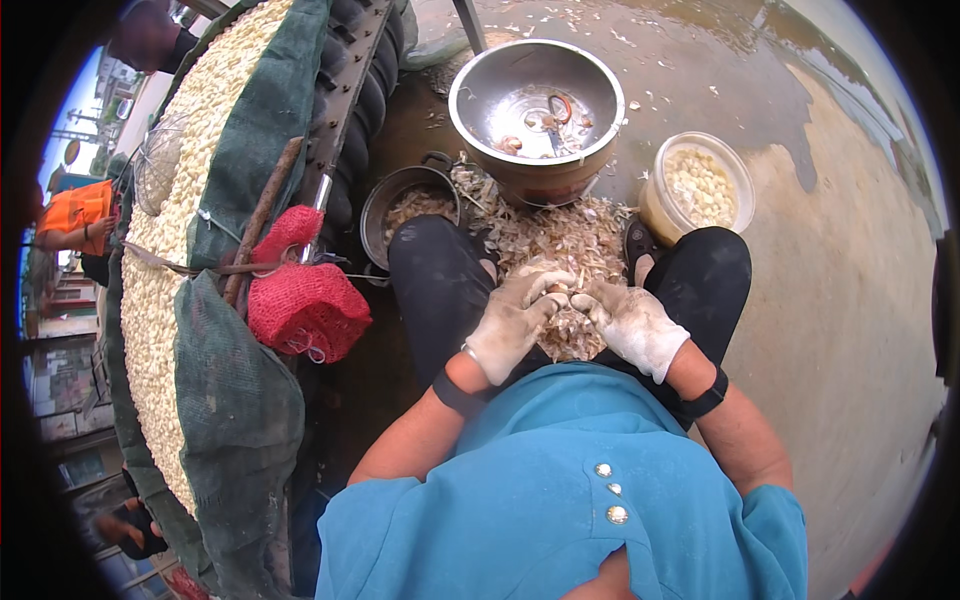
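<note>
My white-gloved left hand (512, 318) pinches a brownish garlic piece (557, 289), the grip of my right hand (635, 325) unclear, before a round silver-metal bowl (540, 182) holding orange-handled cutters (566, 108) and a whitish plastic tub (657, 212) of pale cloves (700, 188).

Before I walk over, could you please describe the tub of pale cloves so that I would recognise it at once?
Find the wide steel basin, the largest round vessel in view. To its right and slightly nearer, just past the person's right knee, is a round, yellowish tub filled with pale cloves. Unlike the basin and the smaller metal pot on the left, it looks plastic.
</note>
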{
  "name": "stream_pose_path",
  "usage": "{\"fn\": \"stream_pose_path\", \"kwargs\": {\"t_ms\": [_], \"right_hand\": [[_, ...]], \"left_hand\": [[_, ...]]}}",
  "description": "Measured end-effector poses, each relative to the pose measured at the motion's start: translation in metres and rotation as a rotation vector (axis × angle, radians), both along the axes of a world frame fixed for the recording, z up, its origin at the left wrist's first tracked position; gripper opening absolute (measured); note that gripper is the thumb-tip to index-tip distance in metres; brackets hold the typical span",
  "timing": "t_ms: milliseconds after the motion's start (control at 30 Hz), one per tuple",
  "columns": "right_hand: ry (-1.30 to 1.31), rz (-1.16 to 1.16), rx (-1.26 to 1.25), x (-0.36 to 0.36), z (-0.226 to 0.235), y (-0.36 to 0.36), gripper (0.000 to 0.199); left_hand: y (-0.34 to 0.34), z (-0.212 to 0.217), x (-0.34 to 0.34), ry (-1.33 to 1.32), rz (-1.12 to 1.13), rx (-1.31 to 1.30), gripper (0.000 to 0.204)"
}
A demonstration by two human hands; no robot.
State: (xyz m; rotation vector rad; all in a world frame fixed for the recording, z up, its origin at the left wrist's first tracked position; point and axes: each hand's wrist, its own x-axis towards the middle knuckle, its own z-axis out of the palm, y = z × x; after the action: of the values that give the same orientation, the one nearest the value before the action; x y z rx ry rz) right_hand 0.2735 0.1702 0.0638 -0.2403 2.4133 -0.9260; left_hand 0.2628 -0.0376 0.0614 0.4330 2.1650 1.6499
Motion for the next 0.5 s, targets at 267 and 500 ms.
{"fn": "stream_pose_path", "kwargs": {"t_ms": [267, 500], "right_hand": [[-0.141, -0.066, -0.145, 0.012, -0.005, 0.0, 0.035], [-0.21, -0.12, -0.302, -0.004, 0.02, 0.012, 0.047]], "left_hand": [[-0.01, -0.005, -0.005, -0.166, -0.017, 0.298, 0.044], [-0.014, 0.004, -0.007, -0.444, 0.022, 0.453, 0.043]]}}
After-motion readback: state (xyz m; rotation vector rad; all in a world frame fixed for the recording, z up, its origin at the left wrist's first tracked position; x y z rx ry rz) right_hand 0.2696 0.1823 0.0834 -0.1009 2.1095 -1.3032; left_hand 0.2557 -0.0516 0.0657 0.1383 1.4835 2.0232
